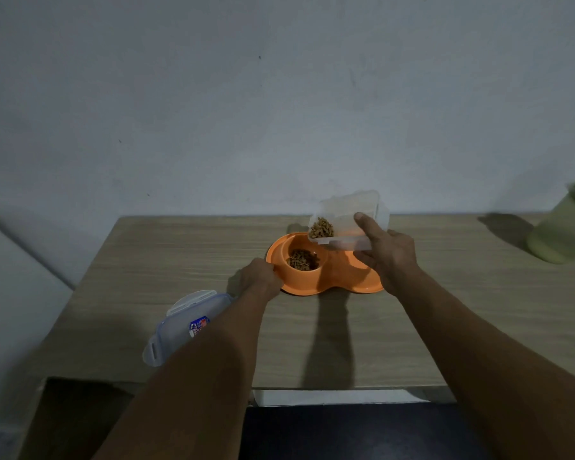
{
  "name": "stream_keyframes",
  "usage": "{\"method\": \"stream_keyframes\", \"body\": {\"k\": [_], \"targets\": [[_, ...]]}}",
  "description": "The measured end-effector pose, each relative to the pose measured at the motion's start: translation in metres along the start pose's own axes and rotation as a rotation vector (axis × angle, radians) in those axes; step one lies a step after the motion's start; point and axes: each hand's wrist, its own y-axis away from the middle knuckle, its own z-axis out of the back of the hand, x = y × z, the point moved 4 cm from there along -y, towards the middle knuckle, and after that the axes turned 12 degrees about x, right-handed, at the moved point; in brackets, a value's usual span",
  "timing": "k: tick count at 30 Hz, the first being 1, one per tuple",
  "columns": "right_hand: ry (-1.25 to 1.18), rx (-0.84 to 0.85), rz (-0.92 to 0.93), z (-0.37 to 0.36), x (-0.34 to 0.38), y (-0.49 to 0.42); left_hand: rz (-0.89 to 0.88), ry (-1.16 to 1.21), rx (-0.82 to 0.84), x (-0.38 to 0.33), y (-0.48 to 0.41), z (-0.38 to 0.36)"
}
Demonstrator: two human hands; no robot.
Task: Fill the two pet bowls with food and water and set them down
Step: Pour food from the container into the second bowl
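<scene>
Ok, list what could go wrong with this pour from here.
1. The clear box in the right hand is tipped, kibble heaped at its lip above the far rim of the orange dish; a sudden slide could scatter pieces onto the table.
2. The lid lies by the left forearm toward the table's front-left; pulling that arm back might sweep it off.

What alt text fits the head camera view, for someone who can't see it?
A right hand tips a clear container of kibble over an orange double pet bowl, one well holding kibble, while the left hand holds its rim. The lid lies on the wooden table.
</scene>
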Motion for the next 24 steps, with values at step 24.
{"method": "stream_keyframes", "body": {"k": [24], "targets": [[0.144, 0.112, -0.158, -0.073, -0.009, -0.001, -0.170, 0.947, 0.117, -0.017, 0.028, 0.085]]}}
